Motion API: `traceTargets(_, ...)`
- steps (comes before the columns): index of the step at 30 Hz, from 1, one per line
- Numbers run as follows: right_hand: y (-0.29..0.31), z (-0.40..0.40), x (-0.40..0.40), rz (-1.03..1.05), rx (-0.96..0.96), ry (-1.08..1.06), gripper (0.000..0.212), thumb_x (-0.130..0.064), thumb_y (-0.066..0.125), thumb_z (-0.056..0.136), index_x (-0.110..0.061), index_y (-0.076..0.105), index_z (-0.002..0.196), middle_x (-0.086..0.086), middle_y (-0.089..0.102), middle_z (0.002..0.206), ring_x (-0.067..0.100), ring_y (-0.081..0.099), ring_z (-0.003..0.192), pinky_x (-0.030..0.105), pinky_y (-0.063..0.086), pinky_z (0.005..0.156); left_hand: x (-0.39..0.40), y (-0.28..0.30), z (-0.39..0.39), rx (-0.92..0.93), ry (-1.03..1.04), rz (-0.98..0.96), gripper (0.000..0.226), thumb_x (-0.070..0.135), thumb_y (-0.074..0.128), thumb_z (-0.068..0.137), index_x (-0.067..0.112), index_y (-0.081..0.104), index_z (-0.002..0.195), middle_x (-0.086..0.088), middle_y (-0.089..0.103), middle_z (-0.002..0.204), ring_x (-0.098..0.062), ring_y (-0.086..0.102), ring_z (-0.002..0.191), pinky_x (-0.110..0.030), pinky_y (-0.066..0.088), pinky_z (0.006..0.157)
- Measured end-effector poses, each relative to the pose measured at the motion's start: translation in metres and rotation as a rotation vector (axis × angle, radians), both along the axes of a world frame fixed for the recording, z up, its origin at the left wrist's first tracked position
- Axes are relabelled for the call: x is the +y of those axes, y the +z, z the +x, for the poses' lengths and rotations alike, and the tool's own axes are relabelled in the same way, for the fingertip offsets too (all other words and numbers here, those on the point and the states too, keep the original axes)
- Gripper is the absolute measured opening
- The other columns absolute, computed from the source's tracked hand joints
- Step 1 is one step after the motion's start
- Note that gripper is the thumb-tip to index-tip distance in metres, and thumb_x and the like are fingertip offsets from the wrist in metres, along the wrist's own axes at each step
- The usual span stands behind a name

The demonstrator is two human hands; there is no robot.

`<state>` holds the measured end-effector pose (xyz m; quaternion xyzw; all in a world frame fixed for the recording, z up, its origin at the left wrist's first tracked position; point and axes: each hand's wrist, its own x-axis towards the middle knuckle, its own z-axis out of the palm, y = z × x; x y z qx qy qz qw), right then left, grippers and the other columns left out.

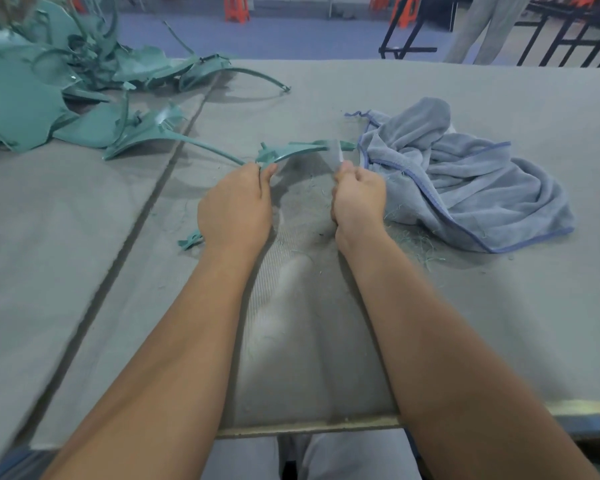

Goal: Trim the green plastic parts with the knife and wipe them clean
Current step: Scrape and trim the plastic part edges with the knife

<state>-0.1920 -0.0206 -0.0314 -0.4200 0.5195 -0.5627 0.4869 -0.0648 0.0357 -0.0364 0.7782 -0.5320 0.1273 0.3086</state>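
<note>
A long green plastic part point(291, 152) lies across the middle of the grey table, its thin stem running left toward a wider blade end. My left hand point(236, 206) grips it near the middle. My right hand point(359, 199) is curled round a knife point(338, 154), whose blurred blade stands against the part's right end. A grey-blue cloth point(465, 174) lies crumpled just right of my right hand.
A heap of green plastic parts point(42, 77) fills the far left of the table point(499, 323). A small green offcut point(189, 240) lies by my left wrist, and fine green shavings point(416, 240) are scattered near the cloth. A person stands beyond the table's far edge, at the upper right.
</note>
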Motion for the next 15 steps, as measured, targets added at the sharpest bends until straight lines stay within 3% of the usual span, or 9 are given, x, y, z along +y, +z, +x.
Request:
traceTargets(2,0.002,-0.004,-0.001,0.047,-0.144,-0.035,0.041,-0.019,0.041,0.101,-0.020,0.041,0.060,-0.010,0.036,0.044,0.008,0.026,0.042,0.025,0.024,0.044,0.000,0.001,0.002,0.023,0.008,-0.034,0.044,0.045,0.027,0.104,0.015,0.044,0.077,0.006,0.034,0.061,-0.022,0.038,0.060,-0.034,0.015,0.048)
traceTargets(4,0.004,-0.006,0.002,0.027,-0.129,0.001,0.039,-0.019,0.040,0.101,-0.020,0.040,0.062,-0.012,0.034,0.042,0.006,0.025,0.040,0.024,0.023,0.042,-0.002,0.003,0.003,0.039,0.015,-0.046,0.044,0.045,0.027,0.104,0.014,0.046,0.079,0.005,0.038,0.063,-0.023,0.039,0.062,-0.034,0.016,0.049)
traceTargets(7,0.006,-0.005,0.010,-0.144,0.218,0.042,0.039,-0.019,0.044,0.099,-0.020,0.037,0.061,-0.006,0.039,0.054,0.012,0.033,0.052,0.031,0.029,0.053,-0.004,0.008,0.009,0.064,0.025,-0.028,0.044,0.045,0.028,0.104,0.012,0.052,0.087,-0.006,0.051,0.075,-0.030,0.047,0.070,-0.035,0.027,0.058)
traceTargets(11,0.008,-0.007,0.015,-0.273,0.665,0.079,0.022,-0.022,0.043,0.096,-0.015,0.058,0.082,-0.002,0.057,0.071,0.021,0.050,0.071,0.035,0.036,0.065,0.000,0.019,0.019,0.204,0.079,-0.197,0.036,0.038,0.034,0.104,0.014,0.058,0.116,-0.015,0.066,0.095,-0.037,0.059,0.089,-0.038,0.037,0.068)
traceTargets(13,0.006,-0.008,0.017,-0.353,0.959,0.103,0.026,-0.022,0.043,0.096,-0.009,0.065,0.091,0.008,0.063,0.092,0.029,0.055,0.088,0.037,0.036,0.073,0.003,0.025,0.024,0.335,0.088,-0.286,0.033,0.034,0.035,0.104,0.016,0.057,0.119,-0.010,0.067,0.099,-0.032,0.059,0.089,-0.037,0.039,0.070)
traceTargets(15,0.001,-0.005,0.018,-0.446,1.197,0.138,0.029,-0.026,0.045,0.096,-0.010,0.069,0.099,0.006,0.062,0.110,0.029,0.052,0.104,0.036,0.034,0.084,0.001,0.028,0.029,0.596,0.038,-0.345,0.028,0.030,0.034,0.104,0.016,0.058,0.111,-0.002,0.065,0.087,-0.021,0.058,0.074,-0.034,0.042,0.067)
